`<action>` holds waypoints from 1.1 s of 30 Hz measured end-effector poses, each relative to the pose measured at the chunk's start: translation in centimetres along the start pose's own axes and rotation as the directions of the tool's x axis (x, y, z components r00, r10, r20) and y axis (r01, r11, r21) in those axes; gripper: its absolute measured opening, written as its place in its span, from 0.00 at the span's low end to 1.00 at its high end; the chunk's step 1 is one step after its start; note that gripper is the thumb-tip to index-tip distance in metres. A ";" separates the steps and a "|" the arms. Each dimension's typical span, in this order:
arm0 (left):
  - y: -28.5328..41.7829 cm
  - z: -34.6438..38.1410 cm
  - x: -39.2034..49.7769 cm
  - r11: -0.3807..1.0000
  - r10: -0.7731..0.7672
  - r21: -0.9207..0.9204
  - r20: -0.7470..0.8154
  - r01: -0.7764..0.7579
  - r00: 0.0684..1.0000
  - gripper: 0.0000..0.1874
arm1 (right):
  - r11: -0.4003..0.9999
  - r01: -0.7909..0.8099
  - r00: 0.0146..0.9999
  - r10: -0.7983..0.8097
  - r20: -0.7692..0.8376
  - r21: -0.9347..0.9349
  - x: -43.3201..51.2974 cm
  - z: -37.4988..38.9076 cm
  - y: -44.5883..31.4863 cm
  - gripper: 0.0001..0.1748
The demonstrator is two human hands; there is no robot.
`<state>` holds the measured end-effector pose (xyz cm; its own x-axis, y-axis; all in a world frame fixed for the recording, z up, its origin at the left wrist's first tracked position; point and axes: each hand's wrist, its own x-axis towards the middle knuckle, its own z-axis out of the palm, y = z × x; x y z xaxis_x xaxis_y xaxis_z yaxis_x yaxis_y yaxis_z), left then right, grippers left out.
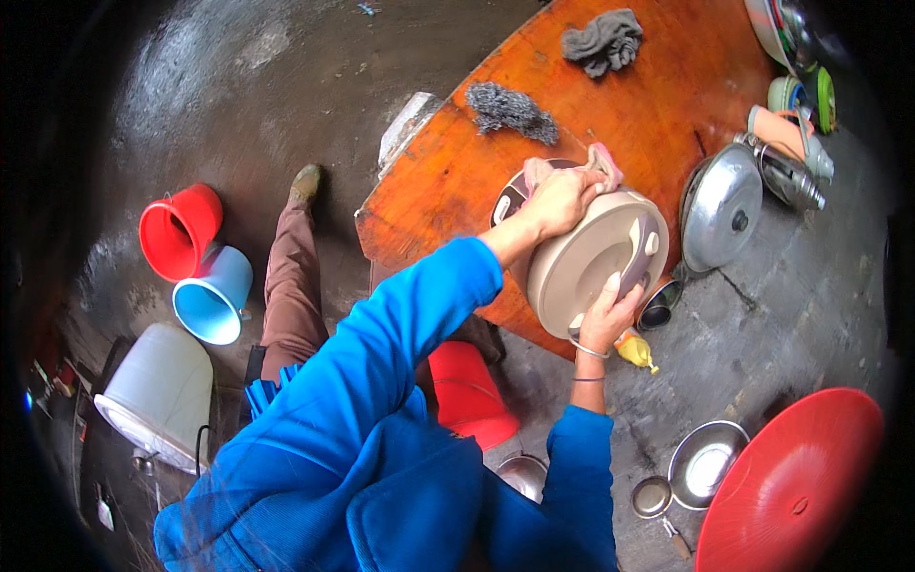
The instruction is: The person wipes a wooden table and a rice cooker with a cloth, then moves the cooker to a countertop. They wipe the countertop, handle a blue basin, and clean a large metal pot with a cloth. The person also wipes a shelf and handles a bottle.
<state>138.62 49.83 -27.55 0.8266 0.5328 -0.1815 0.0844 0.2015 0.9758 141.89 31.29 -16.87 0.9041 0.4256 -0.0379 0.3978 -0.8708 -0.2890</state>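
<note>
A beige electric rice cooker (565, 272) with a dark lid handle (638, 250) is tilted on its side over the orange wooden table (429, 193). My left hand (561, 200) presses a pink cloth (606, 166) against the cooker's upper side, where a dark panel shows. My right hand (607, 311) grips the lid handle from below, with part of its fingers hidden. A grey steel wool scourer (511, 113) and a crumpled grey cloth (604, 43) lie farther up on the table.
Metal lids (722, 207), a steel flask (786, 175) and a yellow bottle (635, 350) are right of the table. Steel pans (708, 465) and a large red basin (793, 486) stand lower right. Red (179, 232), blue (214, 293) and white buckets (161, 393) are left.
</note>
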 end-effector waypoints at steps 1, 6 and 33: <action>1.5 -0.1 -1.0 0.992 0.056 -0.111 -0.005 -0.056 0.998 0.14 | 0.999 -0.047 0.999 0.047 0.009 0.013 -0.3 -0.2 0.0 0.26; 5.4 -0.4 -5.5 0.950 0.306 0.079 -0.056 -0.301 0.950 0.14 | 0.995 -0.070 0.998 0.069 0.008 0.068 -0.4 -0.1 0.1 0.24; -7.4 -5.0 -3.3 0.880 -0.465 0.159 0.092 0.448 0.881 0.13 | 0.951 -0.292 0.956 0.291 0.023 0.105 0.0 -0.3 0.5 0.20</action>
<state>132.44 50.66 -34.79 0.7399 0.2997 -0.6023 0.5329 0.2853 0.7966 142.11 30.75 -16.77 0.9769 0.1592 -0.1429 0.0978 -0.9263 -0.3639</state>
